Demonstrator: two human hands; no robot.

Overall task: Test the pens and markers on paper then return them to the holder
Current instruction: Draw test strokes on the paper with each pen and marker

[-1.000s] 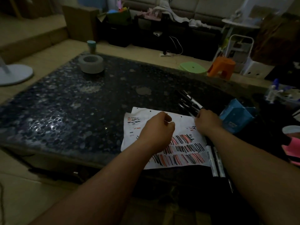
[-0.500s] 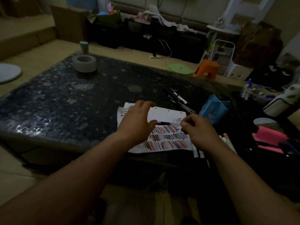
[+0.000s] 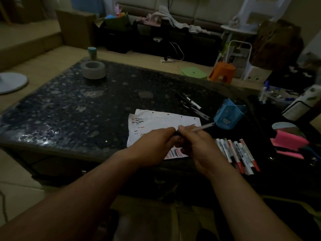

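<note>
A white sheet of paper (image 3: 161,119) with red and black test strokes lies on the dark table (image 3: 69,105). Over its near part my right hand (image 3: 198,145) grips a thin pale pen (image 3: 204,126) whose far end points at the blue holder (image 3: 229,116), which lies tipped on its side. My left hand (image 3: 156,145) pinches the dark near end of that pen, the two hands touching. Several white markers with red and black ends (image 3: 238,155) lie in a row right of my hands. A few dark pens (image 3: 191,104) lie behind the paper.
A grey tape roll (image 3: 93,69) stands at the table's far left. Pink sticky pads (image 3: 288,143) and a white bottle (image 3: 302,105) sit at the right. Orange stool (image 3: 222,72) and green lid (image 3: 193,73) stand on the floor beyond the table.
Both hands have come together over the paper around one pen; half a second ago they were apart with the pen between them. The view has shifted, showing the marker row.
</note>
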